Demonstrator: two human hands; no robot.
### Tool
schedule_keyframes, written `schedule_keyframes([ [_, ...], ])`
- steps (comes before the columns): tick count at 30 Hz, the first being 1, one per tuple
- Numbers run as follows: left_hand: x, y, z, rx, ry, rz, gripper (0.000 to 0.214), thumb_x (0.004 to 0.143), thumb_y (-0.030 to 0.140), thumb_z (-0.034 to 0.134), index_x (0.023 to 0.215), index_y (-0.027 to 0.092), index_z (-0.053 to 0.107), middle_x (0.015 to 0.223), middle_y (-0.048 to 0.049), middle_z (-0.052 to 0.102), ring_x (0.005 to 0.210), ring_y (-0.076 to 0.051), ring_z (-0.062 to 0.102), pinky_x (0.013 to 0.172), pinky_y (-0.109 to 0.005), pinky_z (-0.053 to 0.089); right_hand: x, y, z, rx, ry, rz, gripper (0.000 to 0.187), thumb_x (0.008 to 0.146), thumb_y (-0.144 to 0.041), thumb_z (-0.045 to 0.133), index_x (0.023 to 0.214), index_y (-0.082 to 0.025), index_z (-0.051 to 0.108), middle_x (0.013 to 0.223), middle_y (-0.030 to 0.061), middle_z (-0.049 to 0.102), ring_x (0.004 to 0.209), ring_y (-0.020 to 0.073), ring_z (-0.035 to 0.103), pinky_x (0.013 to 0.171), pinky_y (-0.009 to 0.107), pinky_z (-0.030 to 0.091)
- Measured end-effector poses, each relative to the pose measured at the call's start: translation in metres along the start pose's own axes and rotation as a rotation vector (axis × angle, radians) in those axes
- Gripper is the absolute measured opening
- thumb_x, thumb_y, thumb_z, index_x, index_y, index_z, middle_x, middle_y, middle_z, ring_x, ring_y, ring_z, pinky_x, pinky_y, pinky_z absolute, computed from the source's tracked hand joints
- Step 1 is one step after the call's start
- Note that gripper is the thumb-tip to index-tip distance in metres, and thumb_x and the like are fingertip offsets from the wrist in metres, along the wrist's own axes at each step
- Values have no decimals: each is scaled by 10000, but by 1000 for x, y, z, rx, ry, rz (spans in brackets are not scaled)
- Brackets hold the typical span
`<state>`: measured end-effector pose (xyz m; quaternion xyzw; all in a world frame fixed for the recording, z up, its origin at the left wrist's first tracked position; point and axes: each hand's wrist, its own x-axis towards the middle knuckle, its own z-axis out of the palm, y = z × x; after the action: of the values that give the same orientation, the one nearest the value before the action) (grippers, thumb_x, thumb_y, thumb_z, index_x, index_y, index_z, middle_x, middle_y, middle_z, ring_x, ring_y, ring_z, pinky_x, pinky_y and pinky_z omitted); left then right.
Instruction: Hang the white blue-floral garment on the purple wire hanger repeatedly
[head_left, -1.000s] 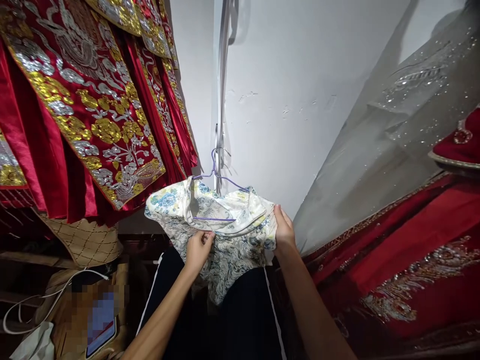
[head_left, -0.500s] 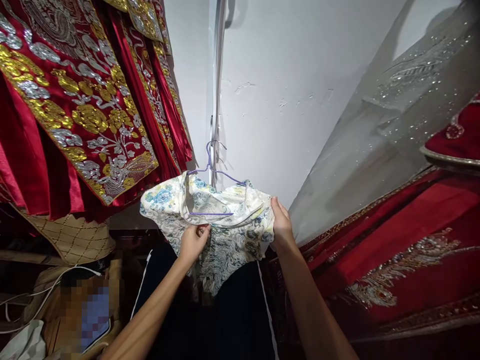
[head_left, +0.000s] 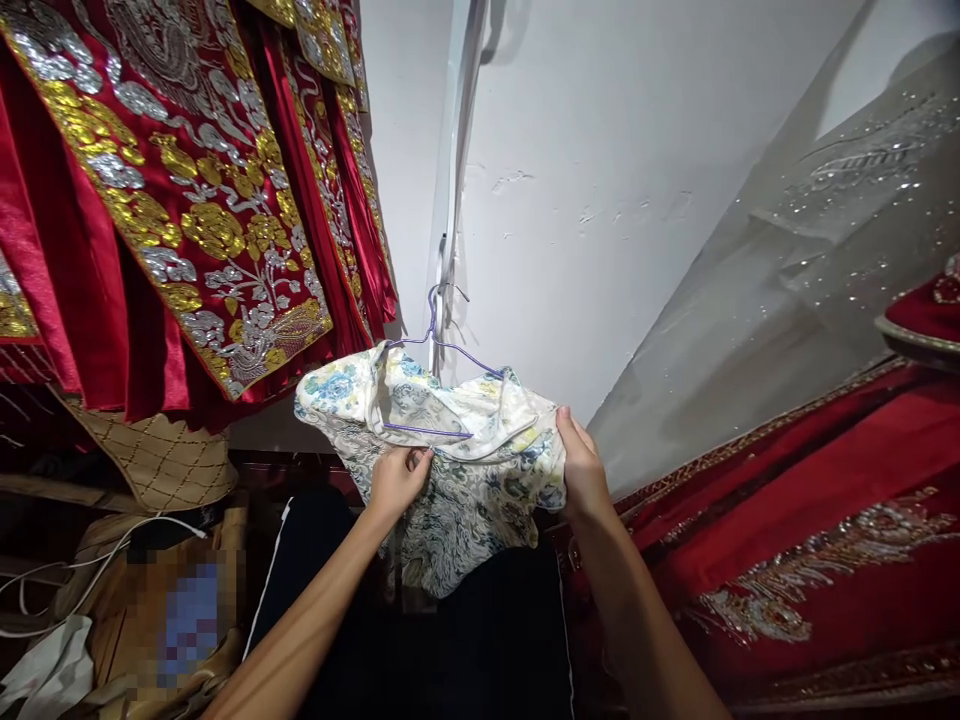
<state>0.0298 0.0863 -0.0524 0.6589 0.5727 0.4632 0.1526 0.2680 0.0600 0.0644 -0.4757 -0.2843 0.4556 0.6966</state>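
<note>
A white floral blouse (head_left: 480, 500) with blue and yellow flowers hangs on a purple wire hanger (head_left: 433, 325) in front of me. The hanger's lower bar shows through the wide neck opening. My left hand (head_left: 400, 478) pinches the front of the neckline near its middle. My right hand (head_left: 583, 458) grips the sleeve edge on the right, thumb on top and the other fingers hidden behind the cloth. The blouse's lower part drapes down over my dark trousers (head_left: 480, 650).
Red garments with gold and silver embroidery (head_left: 247, 230) hang at the left. A sheer sparkly grey fabric (head_left: 720, 300) and a red beaded garment (head_left: 840, 480) are at the right. A white wall (head_left: 585, 120) stands ahead. A white cable (head_left: 112, 555) lies at the lower left.
The whole scene has shifted slightly right in view. Both hands keep their hold on the blouse, which stays on its hanger with little other movement.
</note>
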Motion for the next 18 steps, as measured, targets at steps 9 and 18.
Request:
schedule_keyframes([
  [9,-11,0,2,-134,-116,-32,251,870,385,558,722,191,618,664,-20,629,597,-171,552,589,-266,322,18,9,3,-26,-108,-152,539,797,-557,702,1165,-166,653,1035,105,725,990,262,691,828,353,572],
  [18,-65,-11,26,-456,-117,-249,360,931,451,447,708,187,550,572,19,551,485,-121,448,515,-233,336,-22,157,-23,-190,210,-176,408,707,-432,689,1015,-182,594,1008,74,667,943,223,641,804,345,530],
])
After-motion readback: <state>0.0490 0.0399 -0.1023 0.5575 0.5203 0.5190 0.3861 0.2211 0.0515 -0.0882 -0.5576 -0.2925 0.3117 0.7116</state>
